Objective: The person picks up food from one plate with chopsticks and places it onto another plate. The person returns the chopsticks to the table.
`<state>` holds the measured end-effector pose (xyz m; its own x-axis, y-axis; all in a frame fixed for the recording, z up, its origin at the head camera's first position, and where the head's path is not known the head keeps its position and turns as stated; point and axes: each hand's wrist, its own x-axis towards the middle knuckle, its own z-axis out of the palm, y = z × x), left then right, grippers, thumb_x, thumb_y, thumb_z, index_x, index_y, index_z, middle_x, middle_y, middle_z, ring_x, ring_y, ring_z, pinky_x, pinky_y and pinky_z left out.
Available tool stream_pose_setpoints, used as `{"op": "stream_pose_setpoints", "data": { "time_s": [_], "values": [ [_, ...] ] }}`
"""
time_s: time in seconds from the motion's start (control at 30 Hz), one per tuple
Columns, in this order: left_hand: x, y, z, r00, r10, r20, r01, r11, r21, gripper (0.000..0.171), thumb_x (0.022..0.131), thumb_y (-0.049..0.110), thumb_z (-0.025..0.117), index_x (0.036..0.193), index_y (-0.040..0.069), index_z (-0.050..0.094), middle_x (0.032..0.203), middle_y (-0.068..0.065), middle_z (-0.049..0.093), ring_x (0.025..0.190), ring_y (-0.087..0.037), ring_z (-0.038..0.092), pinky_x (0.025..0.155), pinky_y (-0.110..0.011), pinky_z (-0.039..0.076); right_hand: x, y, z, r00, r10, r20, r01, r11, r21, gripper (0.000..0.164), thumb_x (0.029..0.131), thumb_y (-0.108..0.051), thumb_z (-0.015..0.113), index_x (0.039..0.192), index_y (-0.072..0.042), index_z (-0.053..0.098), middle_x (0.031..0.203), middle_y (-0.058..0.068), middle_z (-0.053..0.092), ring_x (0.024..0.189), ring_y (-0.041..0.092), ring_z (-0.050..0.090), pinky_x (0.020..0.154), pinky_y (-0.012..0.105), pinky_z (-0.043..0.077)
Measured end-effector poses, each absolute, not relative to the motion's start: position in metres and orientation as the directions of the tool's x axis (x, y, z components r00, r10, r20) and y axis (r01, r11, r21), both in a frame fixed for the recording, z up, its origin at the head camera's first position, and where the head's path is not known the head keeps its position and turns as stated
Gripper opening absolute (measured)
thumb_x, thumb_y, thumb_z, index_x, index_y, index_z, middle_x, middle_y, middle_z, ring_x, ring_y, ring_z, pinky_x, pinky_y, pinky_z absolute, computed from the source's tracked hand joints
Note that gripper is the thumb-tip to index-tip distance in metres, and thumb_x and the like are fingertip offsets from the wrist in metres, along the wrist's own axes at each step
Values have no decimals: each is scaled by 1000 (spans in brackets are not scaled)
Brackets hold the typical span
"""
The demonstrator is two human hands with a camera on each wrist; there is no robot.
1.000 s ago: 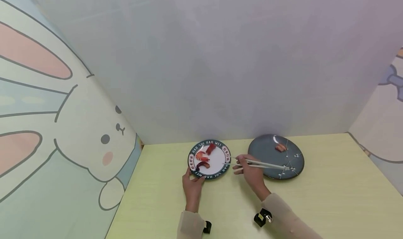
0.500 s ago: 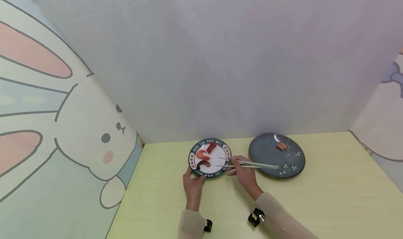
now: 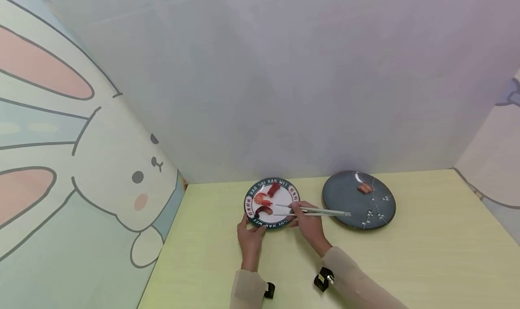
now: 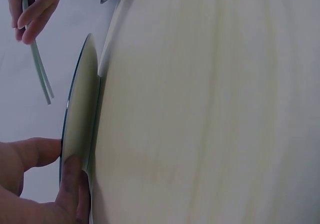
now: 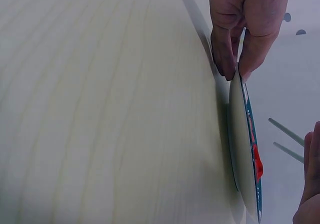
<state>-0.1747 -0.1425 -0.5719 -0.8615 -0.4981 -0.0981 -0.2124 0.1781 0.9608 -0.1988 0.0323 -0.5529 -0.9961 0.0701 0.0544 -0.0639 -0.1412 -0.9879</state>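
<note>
Chopsticks are held by R hand, tips apart, just R of dark curved piece, lying approx. along them; plate rim is pinched by L hand.

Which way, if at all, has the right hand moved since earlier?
Yes: the right hand went left, away from the dark plate, toward the white-centred plate.

My feed shows me one left hand, one right hand, two chopsticks, two wrist cameras, one counter, two plates. White plate: three food pieces; dark plate: one or two, I can't tell which.
</note>
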Motion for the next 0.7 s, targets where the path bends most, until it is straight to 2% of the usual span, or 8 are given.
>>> {"op": "stream_pose_setpoints", "data": {
  "time_s": [0.3, 0.53, 0.7],
  "values": [
    [-173, -143, -572, -859, -502, -96, -208, 172, 963, 82, 83, -9, 78, 157, -6, 43, 133, -24, 53, 91, -24, 65, 70, -24, 56, -203, 23, -557, -998, 46, 39, -44, -107, -993, 24, 108, -8, 58, 108, 12, 72, 98, 32, 67, 76, 24, 78, 61, 35, 64],
    [-172, -142, -569, -857, -502, -115, -220, 156, 963, 82, 83, -9, 78, 157, -5, 43, 134, -23, 52, 90, -23, 63, 69, -22, 55, -206, 20, -559, -999, 33, 10, -14, -120, -993, 26, 108, -6, 57, 113, 15, 70, 102, 36, 65, 76, 22, 77, 62, 34, 64],
    [-173, -142, -568, -859, -502, -102, -210, 163, 964, 82, 82, -11, 79, 156, -7, 43, 134, -25, 52, 89, -24, 63, 68, -21, 54, -209, 16, -562, -999, 47, 12, -18, -120, -993, 26, 108, -7, 57, 112, 15, 70, 101, 36, 66, 74, 19, 77, 62, 33, 64]
  ]
}}
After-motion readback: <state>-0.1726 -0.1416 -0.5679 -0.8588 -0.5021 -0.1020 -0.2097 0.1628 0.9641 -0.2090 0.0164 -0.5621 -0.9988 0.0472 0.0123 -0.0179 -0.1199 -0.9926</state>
